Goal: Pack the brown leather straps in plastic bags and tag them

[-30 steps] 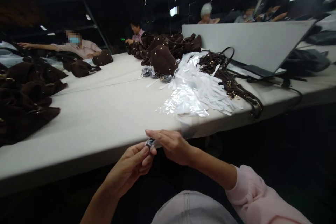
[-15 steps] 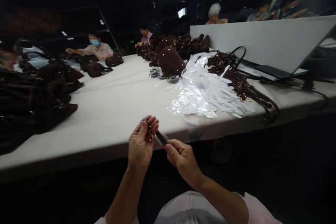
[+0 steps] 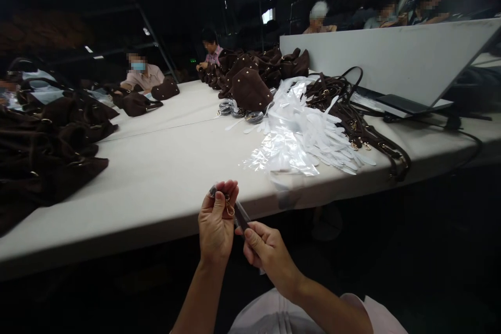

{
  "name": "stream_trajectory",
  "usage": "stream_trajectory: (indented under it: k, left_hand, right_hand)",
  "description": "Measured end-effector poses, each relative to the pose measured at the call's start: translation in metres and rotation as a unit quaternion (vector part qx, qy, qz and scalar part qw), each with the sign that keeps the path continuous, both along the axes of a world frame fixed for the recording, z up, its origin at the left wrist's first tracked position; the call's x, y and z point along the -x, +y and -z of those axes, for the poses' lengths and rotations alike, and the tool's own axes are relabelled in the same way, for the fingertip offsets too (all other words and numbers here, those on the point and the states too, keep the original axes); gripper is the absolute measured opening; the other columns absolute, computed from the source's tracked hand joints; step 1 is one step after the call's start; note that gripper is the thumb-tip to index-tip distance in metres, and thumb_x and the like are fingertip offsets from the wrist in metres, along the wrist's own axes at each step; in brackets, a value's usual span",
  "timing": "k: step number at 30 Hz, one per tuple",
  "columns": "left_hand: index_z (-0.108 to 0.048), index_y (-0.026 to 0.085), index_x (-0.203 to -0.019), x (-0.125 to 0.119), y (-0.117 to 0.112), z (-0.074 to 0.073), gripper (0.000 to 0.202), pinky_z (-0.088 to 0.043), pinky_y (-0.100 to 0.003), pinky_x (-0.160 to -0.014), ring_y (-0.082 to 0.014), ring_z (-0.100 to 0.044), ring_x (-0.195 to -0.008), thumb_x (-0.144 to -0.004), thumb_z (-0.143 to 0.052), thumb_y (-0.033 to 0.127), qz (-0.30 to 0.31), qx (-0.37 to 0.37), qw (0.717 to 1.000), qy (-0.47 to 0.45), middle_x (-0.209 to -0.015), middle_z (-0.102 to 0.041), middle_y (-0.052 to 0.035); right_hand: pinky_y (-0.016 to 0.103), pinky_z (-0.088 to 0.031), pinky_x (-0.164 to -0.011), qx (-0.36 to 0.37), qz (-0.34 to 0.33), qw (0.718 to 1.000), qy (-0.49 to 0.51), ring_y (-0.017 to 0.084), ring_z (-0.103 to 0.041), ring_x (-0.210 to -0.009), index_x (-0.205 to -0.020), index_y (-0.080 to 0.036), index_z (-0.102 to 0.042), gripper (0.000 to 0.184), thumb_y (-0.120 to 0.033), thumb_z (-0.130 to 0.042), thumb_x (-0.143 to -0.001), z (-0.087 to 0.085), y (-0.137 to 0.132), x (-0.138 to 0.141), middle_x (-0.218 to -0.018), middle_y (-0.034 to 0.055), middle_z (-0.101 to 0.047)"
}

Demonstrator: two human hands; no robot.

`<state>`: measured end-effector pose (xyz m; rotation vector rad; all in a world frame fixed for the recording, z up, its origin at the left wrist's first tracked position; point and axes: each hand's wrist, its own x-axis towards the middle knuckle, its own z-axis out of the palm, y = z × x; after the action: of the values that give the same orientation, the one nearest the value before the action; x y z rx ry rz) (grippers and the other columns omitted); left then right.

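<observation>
Between my two hands runs a dark brown bag strap with clear plastic film around it. My left hand is closed on its upper end, where a gold snap hook hangs by the fingers and a bit of dark strap shows beyond the thumb. My right hand pinches the strap lower down, thumb on top, and some film pokes out beneath this hand. Both hands are in front of the table's near edge. The part of the strap inside my fists is hidden.
On the white-covered table, clear plastic bags and white strips lie right of centre. Brown straps with gold hooks hang at the right edge. Brown bags are heaped behind, more at left. A pale panel stands behind; people sit across.
Both hands have shifted slightly right and down in the picture, still on the strap. The gold snap hook now shows more clearly at my left fingers. The camera view has turned a little.
</observation>
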<state>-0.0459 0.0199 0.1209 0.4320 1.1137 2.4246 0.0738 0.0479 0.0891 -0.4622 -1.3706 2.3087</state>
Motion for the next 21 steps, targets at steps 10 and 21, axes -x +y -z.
stream_trajectory:
  k: [10, 21]
  left_hand:
    - [-0.071, 0.02, -0.114, 0.006, -0.014, 0.028, 0.027, -0.056, -0.041, -0.097, -0.0284, -0.062, -0.118, -0.09, -0.061, 0.015, 0.021, 0.083, 0.842, 0.532, -0.115, -0.071, -0.0114]
    - [-0.068, 0.014, -0.108, 0.011, -0.012, 0.005, 0.018, -0.053, -0.037, -0.101, -0.0185, -0.071, -0.097, -0.09, -0.064, 0.018, 0.051, 0.04, 0.998, -0.012, -0.1, -0.073, -0.0077]
  right_hand:
    - [0.018, -0.018, -0.041, -0.022, -0.025, 0.998, -0.052, 0.005, -0.028, -0.043, -0.081, -0.014, -0.053, 0.043, -0.055, -0.054, -0.093, -0.014, 0.01, -0.017, -0.049, -0.0042, -0.048]
    - [0.018, -0.022, -0.042, -0.048, -0.045, 0.997, -0.05, 0.005, -0.03, -0.04, -0.099, -0.01, -0.066, 0.048, -0.055, -0.052, -0.094, -0.009, 0.009, -0.014, -0.047, -0.0038, -0.051]
